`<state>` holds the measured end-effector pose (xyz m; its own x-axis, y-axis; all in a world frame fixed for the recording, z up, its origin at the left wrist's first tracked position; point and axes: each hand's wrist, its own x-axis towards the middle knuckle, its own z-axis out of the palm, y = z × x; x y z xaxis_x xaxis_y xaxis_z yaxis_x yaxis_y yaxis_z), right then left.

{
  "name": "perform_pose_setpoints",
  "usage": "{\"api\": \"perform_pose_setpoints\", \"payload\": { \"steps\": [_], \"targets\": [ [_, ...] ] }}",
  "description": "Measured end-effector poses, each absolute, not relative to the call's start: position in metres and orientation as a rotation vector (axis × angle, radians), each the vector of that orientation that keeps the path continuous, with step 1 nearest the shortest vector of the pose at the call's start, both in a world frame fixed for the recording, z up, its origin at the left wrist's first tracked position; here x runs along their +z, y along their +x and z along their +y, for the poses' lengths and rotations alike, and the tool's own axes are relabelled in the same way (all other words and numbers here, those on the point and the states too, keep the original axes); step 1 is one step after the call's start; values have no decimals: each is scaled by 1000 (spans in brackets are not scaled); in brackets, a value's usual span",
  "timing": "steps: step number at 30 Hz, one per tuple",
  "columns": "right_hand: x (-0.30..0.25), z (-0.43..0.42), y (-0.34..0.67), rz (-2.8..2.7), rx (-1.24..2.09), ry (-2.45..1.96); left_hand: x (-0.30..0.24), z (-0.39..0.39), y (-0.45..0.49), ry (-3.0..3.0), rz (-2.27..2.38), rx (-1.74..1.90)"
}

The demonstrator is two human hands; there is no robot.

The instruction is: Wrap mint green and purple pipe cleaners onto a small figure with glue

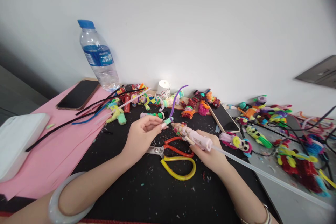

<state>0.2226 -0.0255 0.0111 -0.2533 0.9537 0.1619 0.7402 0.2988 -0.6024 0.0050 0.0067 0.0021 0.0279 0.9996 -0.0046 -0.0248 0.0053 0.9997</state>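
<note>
My left hand (143, 138) pinches a small green-and-purple pipe cleaner piece (168, 121) between thumb and fingertips. From it a purple pipe cleaner (175, 102) rises and curves to the right. My right hand (211, 154) is wrapped round a pale pink hot glue gun (199, 140), whose nozzle end is crusted with coloured bits and points at the piece, very close to it. A long translucent glue stick (252, 166) trails from the gun's rear to the lower right. Scissors (181, 168) with one red and one yellow handle lie on the black mat (136, 196) below my hands.
At the left are a water bottle (101, 63), a phone (78, 94), a white box (21, 143) and black pipe cleaners (60, 130) on pink paper (52, 171). Several pipe cleaner figures (258, 136) line the back and right. A second phone (224, 117) lies behind my right hand.
</note>
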Motion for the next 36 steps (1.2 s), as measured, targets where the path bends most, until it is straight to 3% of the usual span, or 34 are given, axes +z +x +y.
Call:
{"api": "perform_pose_setpoints", "payload": {
  "steps": [5, 11, 25, 33, 36],
  "targets": [
    [12, -25, 222, -1948, 553, -1546, 3, 9, 4, 1120, 1136, 1198],
    [7, -20, 230, -1838, 257, -1678, 2, 11, 4, 1080, 1130, 1231],
    [3, -20, 229, -1964, -109, -2330, 3, 10, 5, 1169, 1161, 1242],
    [4, -21, 228, -1884, -99, -2279, 0, 5, 7, 1333, 1129, 1210],
    [11, -21, 229, -1818, -82, -2043, -3, 1, 7, 1476, 1110, 1185]
  ]
}}
